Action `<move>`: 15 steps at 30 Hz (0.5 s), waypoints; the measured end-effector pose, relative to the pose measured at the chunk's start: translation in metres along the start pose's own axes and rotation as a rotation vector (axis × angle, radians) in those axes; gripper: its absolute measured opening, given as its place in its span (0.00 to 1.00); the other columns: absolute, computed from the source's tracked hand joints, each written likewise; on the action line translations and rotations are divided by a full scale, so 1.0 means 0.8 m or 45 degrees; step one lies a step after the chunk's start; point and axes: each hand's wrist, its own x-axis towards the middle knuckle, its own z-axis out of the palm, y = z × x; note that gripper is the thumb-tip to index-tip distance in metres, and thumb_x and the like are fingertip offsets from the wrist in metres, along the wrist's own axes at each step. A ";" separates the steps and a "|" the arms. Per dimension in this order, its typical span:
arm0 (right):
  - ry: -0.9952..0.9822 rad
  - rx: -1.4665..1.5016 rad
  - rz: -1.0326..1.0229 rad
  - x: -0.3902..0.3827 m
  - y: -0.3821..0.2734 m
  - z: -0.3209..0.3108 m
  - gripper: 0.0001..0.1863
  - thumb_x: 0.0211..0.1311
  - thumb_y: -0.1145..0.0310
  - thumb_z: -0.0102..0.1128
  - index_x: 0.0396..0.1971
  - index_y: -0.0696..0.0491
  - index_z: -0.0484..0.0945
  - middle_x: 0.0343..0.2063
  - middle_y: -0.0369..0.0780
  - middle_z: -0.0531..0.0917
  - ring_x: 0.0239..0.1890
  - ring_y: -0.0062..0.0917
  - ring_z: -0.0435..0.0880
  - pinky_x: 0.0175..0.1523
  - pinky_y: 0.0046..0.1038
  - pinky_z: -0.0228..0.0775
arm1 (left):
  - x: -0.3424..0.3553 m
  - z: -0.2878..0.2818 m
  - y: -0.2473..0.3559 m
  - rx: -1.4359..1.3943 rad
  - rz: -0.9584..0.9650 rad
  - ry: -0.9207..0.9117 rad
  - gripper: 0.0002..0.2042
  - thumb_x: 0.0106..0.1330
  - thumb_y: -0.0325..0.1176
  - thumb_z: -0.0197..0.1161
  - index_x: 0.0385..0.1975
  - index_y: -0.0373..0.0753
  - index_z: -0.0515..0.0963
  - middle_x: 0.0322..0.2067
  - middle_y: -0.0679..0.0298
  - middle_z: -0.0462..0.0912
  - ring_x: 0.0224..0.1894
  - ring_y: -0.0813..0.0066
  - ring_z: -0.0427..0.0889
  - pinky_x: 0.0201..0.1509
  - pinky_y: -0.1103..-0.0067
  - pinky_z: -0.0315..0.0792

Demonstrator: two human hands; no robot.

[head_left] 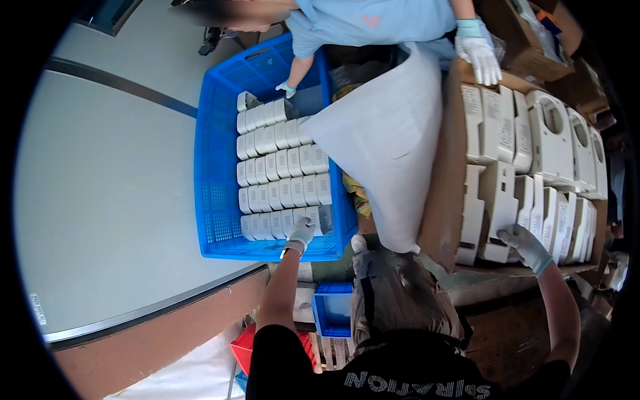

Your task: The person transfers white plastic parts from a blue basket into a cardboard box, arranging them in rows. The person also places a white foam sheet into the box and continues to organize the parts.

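My left hand (302,231), in a white glove with a band at the wrist, reaches into a large blue crate (217,248). Its curled fingers grip a small white plastic housing (313,215) at the right end of the nearest row. Several rows of like housings with slotted faces fill the crate. Off to the right, my gloved right hand (528,248) is closed round the lower edge of a larger white plastic casing (498,212). That casing stands upright among others in an open cardboard box (440,190).
Opposite me, a person in a light-blue shirt (373,23) has one gloved hand (287,89) in the crate and another (480,57) on the box rim. A pale sheet (393,133) hangs between crate and box. A small blue bin (331,308) and red container (245,347) sit below.
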 end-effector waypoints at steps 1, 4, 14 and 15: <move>0.266 -0.502 -0.293 -0.011 -0.021 0.015 0.27 0.53 0.53 0.61 0.43 0.58 0.68 0.32 0.44 0.79 0.35 0.27 0.81 0.33 0.32 0.74 | 0.019 0.025 -0.035 0.116 -0.060 -0.101 0.18 0.53 0.41 0.59 0.41 0.37 0.74 0.40 0.49 0.78 0.48 0.53 0.75 0.49 0.69 0.69; 1.115 -1.412 -0.640 -0.030 -0.028 0.034 0.20 0.53 0.71 0.59 0.46 0.56 0.67 0.39 0.47 0.79 0.41 0.38 0.79 0.41 0.34 0.72 | 0.055 0.082 -0.053 0.670 0.074 -0.324 0.15 0.59 0.37 0.54 0.44 0.40 0.74 0.43 0.53 0.77 0.46 0.58 0.77 0.48 0.69 0.70; 0.766 -0.527 -0.744 0.069 -0.119 0.121 0.29 0.57 0.65 0.56 0.55 0.62 0.60 0.46 0.46 0.73 0.50 0.27 0.71 0.54 0.27 0.63 | 0.220 0.252 -0.075 1.097 1.083 -0.419 0.14 0.60 0.43 0.52 0.39 0.43 0.77 0.39 0.57 0.79 0.40 0.61 0.78 0.41 0.71 0.72; 0.790 -0.290 -0.633 0.087 -0.106 0.101 0.20 0.58 0.66 0.55 0.47 0.61 0.68 0.37 0.41 0.76 0.40 0.20 0.74 0.46 0.23 0.66 | 0.220 0.250 -0.075 1.106 1.127 -0.473 0.14 0.60 0.43 0.52 0.39 0.43 0.77 0.38 0.57 0.79 0.40 0.61 0.78 0.40 0.71 0.72</move>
